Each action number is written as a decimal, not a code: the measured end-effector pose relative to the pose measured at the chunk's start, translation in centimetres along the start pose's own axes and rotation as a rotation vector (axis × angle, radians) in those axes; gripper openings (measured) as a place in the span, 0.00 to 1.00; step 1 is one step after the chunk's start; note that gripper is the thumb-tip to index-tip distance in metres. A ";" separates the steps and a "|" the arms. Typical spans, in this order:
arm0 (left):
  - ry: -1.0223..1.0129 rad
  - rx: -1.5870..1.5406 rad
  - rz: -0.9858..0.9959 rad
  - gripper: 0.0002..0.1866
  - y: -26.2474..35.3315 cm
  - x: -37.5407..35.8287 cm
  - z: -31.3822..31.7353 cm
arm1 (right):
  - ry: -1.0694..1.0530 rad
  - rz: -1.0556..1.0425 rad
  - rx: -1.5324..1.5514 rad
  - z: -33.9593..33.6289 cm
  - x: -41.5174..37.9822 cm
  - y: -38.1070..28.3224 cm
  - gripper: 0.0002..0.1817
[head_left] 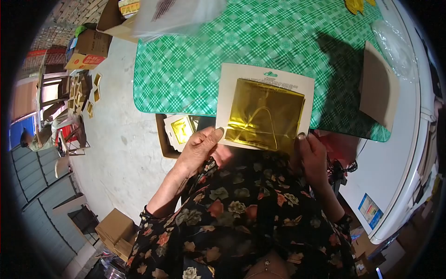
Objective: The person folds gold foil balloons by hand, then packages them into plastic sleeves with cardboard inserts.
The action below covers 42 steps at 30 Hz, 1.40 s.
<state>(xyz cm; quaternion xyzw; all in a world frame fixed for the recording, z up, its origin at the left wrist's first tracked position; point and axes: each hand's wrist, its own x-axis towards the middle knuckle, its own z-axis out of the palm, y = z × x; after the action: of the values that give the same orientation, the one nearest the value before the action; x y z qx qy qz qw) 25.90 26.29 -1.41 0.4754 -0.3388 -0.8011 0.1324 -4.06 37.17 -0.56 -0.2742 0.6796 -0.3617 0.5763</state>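
Between both hands is a white backing card (225,100) with a hang hole at its top and a folded gold foil packet (265,111) on its face. My left hand (200,146) pinches the card's lower left corner, thumb on the front. At the lower right edge my right hand (312,153) grips it the same way. The card is tilted up over the near edge of the green checked tablecloth (181,69). Under the table edge, left of my left hand, a cardboard box (165,139) holds more cards with gold packets (182,129).
Clear plastic bags (179,16) lie at the table's far left. A cardboard sheet (378,88) and crumpled clear plastic (392,46) are on the right. Cardboard boxes (90,46) stand on the floor at left. Another person (44,137) sits far left.
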 end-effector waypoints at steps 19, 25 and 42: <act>-0.012 -0.155 0.118 0.21 0.4 -0.4 0.6 | 0.016 -0.169 0.238 0.9 -0.5 0.0 0.12; 0.127 -0.109 0.207 0.21 0.5 0.2 2.6 | 0.119 -0.153 0.017 0.8 0.2 -0.7 0.16; 0.072 -0.065 0.128 0.20 0.5 1.4 2.0 | 0.421 -0.987 -1.027 1.8 2.4 -3.0 0.25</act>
<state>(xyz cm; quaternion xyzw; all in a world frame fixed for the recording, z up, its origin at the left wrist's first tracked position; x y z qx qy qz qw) 23.40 26.02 -1.40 0.4767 -0.3374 -0.7840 0.2106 -2.84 33.15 0.34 -0.7075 0.6570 -0.2603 0.0034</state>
